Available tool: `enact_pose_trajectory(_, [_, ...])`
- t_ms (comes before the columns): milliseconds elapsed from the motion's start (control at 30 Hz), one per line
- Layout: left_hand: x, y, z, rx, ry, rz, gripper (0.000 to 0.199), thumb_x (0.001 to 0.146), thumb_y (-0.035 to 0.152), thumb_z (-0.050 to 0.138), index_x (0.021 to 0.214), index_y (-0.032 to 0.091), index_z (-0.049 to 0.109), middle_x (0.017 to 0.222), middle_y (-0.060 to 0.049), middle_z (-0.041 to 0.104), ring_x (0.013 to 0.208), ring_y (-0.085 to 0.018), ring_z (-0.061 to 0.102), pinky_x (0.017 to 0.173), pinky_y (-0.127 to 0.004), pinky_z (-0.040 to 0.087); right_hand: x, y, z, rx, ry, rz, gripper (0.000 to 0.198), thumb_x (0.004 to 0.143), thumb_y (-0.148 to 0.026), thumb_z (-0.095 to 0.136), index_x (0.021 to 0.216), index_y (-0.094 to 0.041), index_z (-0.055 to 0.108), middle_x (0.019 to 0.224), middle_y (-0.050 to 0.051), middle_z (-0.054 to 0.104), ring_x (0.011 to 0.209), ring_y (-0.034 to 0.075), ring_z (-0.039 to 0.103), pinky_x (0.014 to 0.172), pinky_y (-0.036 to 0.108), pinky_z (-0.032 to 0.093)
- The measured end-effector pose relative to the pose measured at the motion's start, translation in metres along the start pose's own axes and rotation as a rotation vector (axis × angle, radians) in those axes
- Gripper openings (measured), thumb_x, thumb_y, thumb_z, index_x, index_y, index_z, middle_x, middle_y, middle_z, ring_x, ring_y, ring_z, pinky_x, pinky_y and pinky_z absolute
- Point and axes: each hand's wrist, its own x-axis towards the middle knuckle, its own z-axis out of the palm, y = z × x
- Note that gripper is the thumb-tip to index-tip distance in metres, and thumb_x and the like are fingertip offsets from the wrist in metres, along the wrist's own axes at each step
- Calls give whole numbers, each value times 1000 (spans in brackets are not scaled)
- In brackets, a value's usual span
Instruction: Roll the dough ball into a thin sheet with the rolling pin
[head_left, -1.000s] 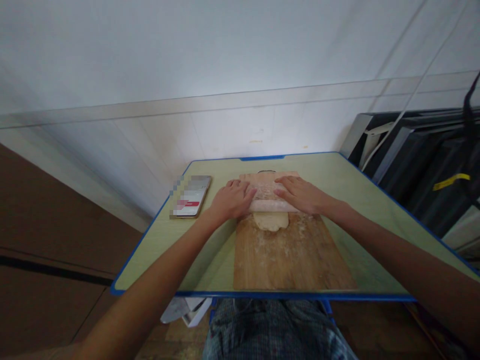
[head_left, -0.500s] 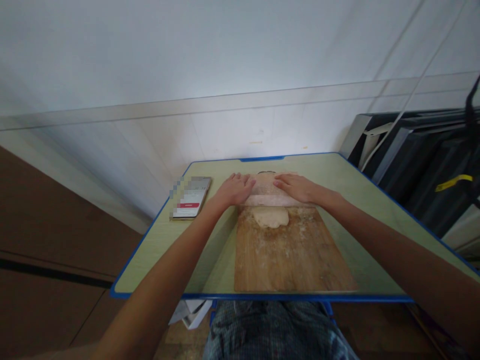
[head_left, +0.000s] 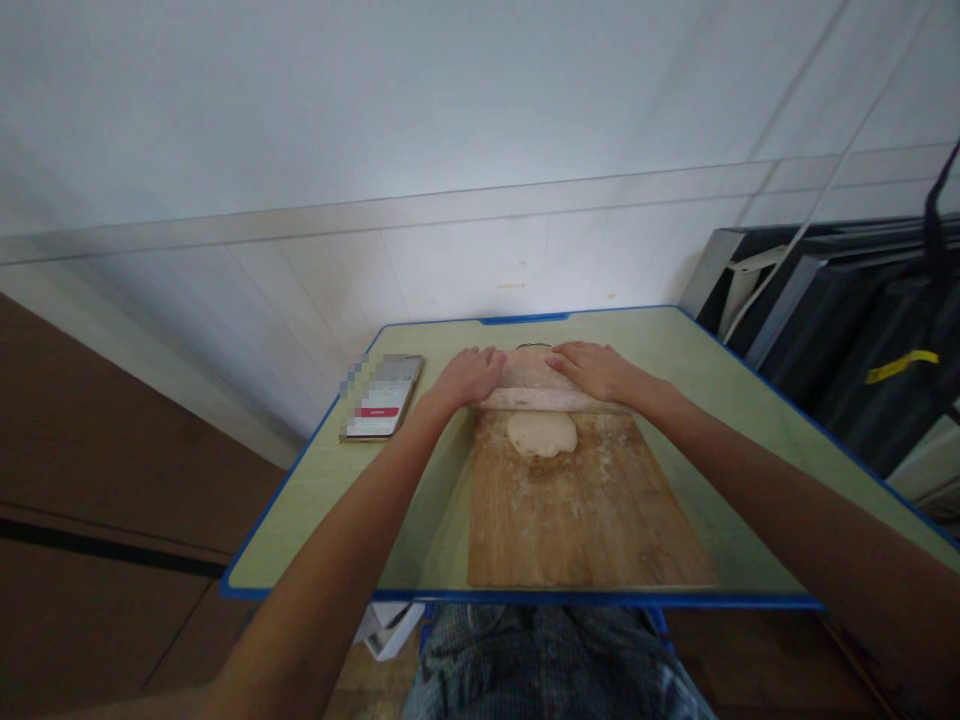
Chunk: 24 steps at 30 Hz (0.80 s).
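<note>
A thick, pale rolling pin (head_left: 551,400) lies crosswise over the far part of a wooden cutting board (head_left: 585,520). My left hand (head_left: 472,375) is closed over its left part, fingers bent forward across the top. Over the right part rests my right hand (head_left: 596,370), also closed on the pin, its thumb pointing inward. Fingertips on the far side are partly hidden. A flattened piece of dough (head_left: 542,433) sits on the board just on the near side of the pin. Whitish flour marks show around the dough.
The board lies on a light green table (head_left: 315,530) with a blue edge. A phone (head_left: 382,395) with a lit screen lies left of my left hand. Dark flat panels (head_left: 847,310) lean at the right, beyond the table. A white wall (head_left: 465,260) stands behind.
The rolling pin has moved slightly away from me with both hands on it. A little more of the dough's far edge shows. My fingers are more bent than before.
</note>
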Motion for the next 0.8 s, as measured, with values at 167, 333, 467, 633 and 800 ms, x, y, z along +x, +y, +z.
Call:
enact_pose_trajectory(167, [-1, 1, -1, -43, -25, -40, 33, 93, 26, 26, 108, 16, 53, 115, -10, 59, 108, -18, 54, 90, -30, 38, 0, 0, 1, -19, 12, 29, 52, 92, -46, 18, 120, -17, 51, 131, 14, 48, 120, 32, 41, 93, 66, 25])
enact_pose_trajectory(333, [-5, 2, -2, -116, -58, -79, 41, 94, 29, 17, 113, 18, 52, 122, -8, 57, 111, -16, 52, 92, -27, 37, 0, 4, 6, 52, -32, 45, 53, 91, -49, 18, 120, -20, 52, 135, 11, 45, 122, 33, 39, 93, 66, 25])
enact_pose_trajectory(467, [-10, 3, -3, -95, -79, -42, 42, 94, 29, 16, 118, 17, 49, 127, -8, 53, 117, -17, 48, 95, -27, 33, -4, 5, 9, 62, -52, 44, 56, 91, -50, 16, 118, -19, 54, 135, 11, 45, 123, 33, 38, 97, 60, 27])
enact_pose_trajectory(633, [-18, 5, -4, 7, -85, 15, 45, 94, 28, 14, 125, 13, 43, 130, -11, 49, 120, -18, 44, 101, -30, 29, -11, -1, 8, 64, -71, 90, 59, 89, -54, 15, 126, -22, 48, 137, 9, 43, 124, 33, 36, 97, 63, 24])
enact_pose_trajectory(800, [-25, 10, -7, 23, -66, 10, 43, 94, 32, 20, 123, 14, 45, 133, -12, 46, 125, -22, 38, 105, -37, 24, -21, -8, 8, 51, -105, 111, 61, 88, -57, 12, 129, -26, 44, 141, 7, 38, 129, 32, 29, 98, 64, 20])
